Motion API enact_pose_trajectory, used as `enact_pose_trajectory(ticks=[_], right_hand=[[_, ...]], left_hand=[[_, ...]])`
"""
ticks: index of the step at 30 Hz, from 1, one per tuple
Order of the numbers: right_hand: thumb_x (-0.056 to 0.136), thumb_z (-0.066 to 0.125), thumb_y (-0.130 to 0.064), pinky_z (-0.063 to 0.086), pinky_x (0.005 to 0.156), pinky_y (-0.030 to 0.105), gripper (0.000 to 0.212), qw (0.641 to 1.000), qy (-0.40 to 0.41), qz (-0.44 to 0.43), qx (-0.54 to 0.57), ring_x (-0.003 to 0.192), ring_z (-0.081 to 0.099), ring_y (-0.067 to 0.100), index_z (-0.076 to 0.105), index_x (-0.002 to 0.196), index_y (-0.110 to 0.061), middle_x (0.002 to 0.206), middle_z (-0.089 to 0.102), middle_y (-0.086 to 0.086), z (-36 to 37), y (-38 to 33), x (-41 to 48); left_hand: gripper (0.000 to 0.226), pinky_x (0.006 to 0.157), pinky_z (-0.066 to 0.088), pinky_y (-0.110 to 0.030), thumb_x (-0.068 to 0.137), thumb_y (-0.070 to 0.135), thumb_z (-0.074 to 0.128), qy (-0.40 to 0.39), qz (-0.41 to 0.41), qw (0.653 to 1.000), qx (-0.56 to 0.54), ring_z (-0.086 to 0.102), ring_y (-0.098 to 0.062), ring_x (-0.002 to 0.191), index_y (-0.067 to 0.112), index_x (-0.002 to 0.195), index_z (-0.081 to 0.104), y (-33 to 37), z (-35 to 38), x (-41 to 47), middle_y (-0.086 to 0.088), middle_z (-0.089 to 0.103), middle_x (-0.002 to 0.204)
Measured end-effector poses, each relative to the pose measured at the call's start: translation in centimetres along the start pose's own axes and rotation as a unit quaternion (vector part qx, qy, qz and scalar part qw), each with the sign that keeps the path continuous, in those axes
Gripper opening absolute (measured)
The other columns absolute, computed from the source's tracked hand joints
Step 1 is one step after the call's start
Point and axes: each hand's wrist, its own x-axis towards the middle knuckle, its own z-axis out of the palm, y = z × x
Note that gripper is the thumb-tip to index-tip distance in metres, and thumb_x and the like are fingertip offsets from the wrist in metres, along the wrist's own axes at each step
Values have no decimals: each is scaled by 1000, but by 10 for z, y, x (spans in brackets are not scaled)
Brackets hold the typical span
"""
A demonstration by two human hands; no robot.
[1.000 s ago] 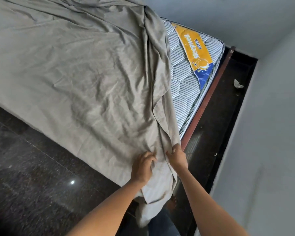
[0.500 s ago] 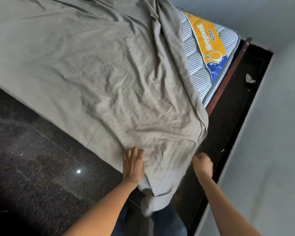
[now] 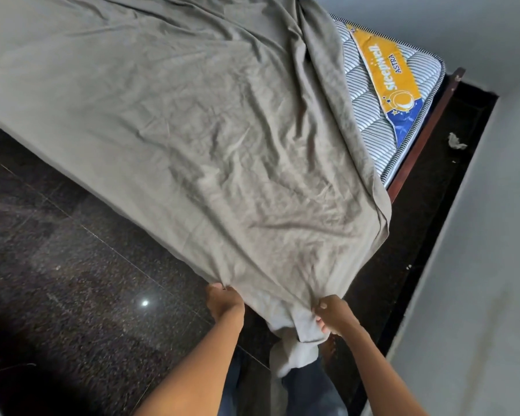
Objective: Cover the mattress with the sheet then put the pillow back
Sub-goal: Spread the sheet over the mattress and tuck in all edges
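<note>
The sheet (image 3: 207,130) hangs from left grip (image 3: 224,303) and right grip (image 3: 335,315).

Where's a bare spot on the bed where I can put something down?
The wide flat stretch of sheet, between the floor-side edge and the bunched fold. Also the uncovered mattress strip between that fold and the wooden frame. Crowded: the near corner, where the left hand and right hand grip the sheet.

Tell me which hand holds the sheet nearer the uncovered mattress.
The right hand, gripping the sheet beside the wall, nearest the bare striped mattress; the left hand grips it over the open floor.
</note>
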Motion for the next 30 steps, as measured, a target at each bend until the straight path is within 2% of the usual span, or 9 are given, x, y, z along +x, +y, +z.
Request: enact_pose_trajectory(ticks=[3, 5, 8, 11, 14, 18, 22, 26, 30], right_hand=[[86, 51, -28, 53, 68, 34, 15, 999, 21, 45, 13, 83, 65, 30, 55, 76, -16, 100, 67, 16, 5, 13, 3], [84, 48, -26, 56, 77, 39, 15, 998, 31, 58, -4, 87, 65, 28, 58, 87, -16, 104, 65, 12, 13, 6, -4], [81, 54, -23, 54, 76, 36, 20, 995, 54, 82, -35, 91, 63, 25, 55, 99, -15, 106, 60, 6, 19, -14, -29], [70, 73, -30, 57, 76, 37, 37, 990, -1, 122, -68, 88, 65, 23, 50, 95, -15, 97, 60, 3, 23, -15, -42], [76, 71, -40, 58, 69, 33, 39, 991, -42, 103, -72, 77, 65, 20, 46, 93, -15, 89, 58, 1, 39, -4, -48], [92, 53, -32, 48, 73, 29, 21, 989, 36, 30, -141, 92, 60, 19, 52, 104, -14, 104, 58, -1, 55, 15, -52], [86, 55, -7, 43, 71, 28, 35, 969, 18, 94, -228, 106, 61, 20, 53, 120, -15, 118, 60, 0, 43, 20, -58], [82, 62, -21, 49, 73, 29, 29, 988, 24, 82, -130, 94, 63, 18, 55, 110, -16, 105, 62, -1, 36, 8, -51], [94, 45, -28, 47, 72, 30, 23, 997, 61, 35, -28, 85, 58, 16, 56, 110, -17, 105, 61, 2, 40, -2, -44]], left_hand=[[18, 69, 40, -33, 95, 2, 44, -33, 23, 996, 75, 57, -36, 103, 1, 109, 55, -15, -14, 8, -21, 59, 118], [21, 69, 39, -33, 95, 2, 44, -46, 17, 993, 108, 57, -36, 104, 3, 113, 53, -24, -20, 8, -21, 59, 119], [29, 67, 45, -35, 94, 7, 49, -53, 18, 992, 111, 58, -38, 103, 6, 123, 44, -28, -25, 8, -20, 55, 123], [27, 65, 47, -37, 89, 11, 56, -26, 120, 979, 164, 56, -33, 101, 11, 115, 48, -27, -26, 5, -15, 51, 121], [20, 67, 47, -33, 83, 7, 59, -30, 292, 921, 255, 53, -26, 99, 17, 100, 54, -33, -24, -1, -6, 55, 111], [27, 69, 48, -32, 68, -3, 68, -89, 479, 826, 282, 59, -22, 84, 16, 85, 59, -37, -17, -6, -1, 62, 90], [35, 68, 51, -31, 61, 0, 76, -113, 541, 768, 324, 60, -18, 82, 19, 87, 63, -35, -12, -11, 3, 62, 89], [43, 70, 53, -30, 56, 3, 78, -124, 581, 728, 342, 61, -16, 86, 21, 92, 64, -29, -7, -22, 4, 61, 98], [54, 71, 54, -29, 47, 8, 83, -148, 602, 695, 364, 64, -16, 91, 24, 95, 65, -24, 3, -34, 4, 63, 105]])
